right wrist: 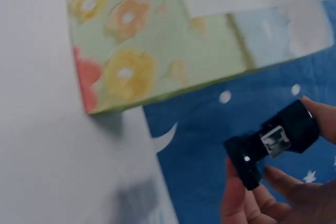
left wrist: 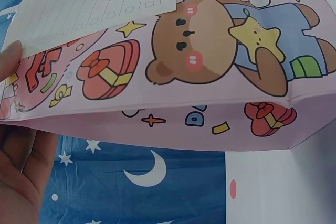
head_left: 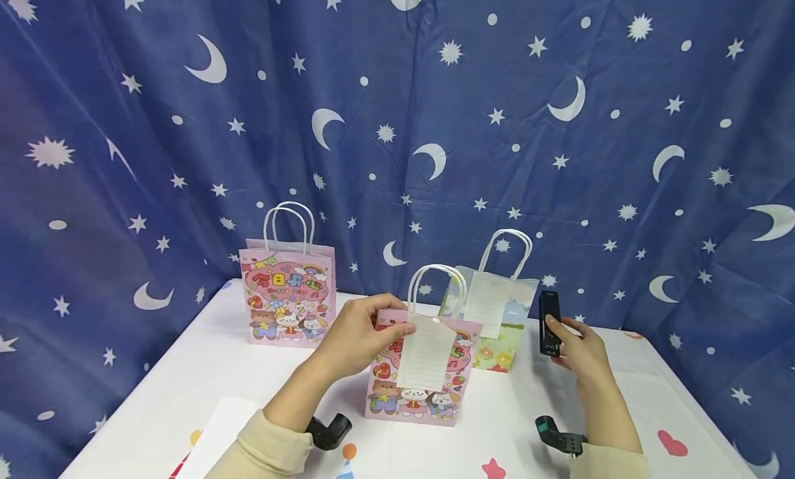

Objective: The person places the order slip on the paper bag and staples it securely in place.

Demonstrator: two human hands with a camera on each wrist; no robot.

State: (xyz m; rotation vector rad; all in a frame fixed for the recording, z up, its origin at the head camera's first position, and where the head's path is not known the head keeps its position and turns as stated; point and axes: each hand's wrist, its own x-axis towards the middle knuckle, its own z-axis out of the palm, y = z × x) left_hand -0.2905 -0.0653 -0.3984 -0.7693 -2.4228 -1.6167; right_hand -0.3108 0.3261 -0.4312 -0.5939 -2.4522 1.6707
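Along the near side of the worktop are two cream sleeves, two black wrist mounts and, by the left sleeve, one white sheet. Nearest of three upright bags is the front bag, pink, with one lined slip against its face. The left hand has a narrow grip on this bag's upper left edge, thumb in front and touching the slip, fingers behind. Off to the right, the right hand has its grip round one black stapler, raised off the worktop, near the floral bag but apart from it. That second bag stands behind the first, partly hidden by it, another slip over its face: two slips altogether. At back left is the third, the other pink bag. One blue curtain with white moons and stars hangs behind everything.
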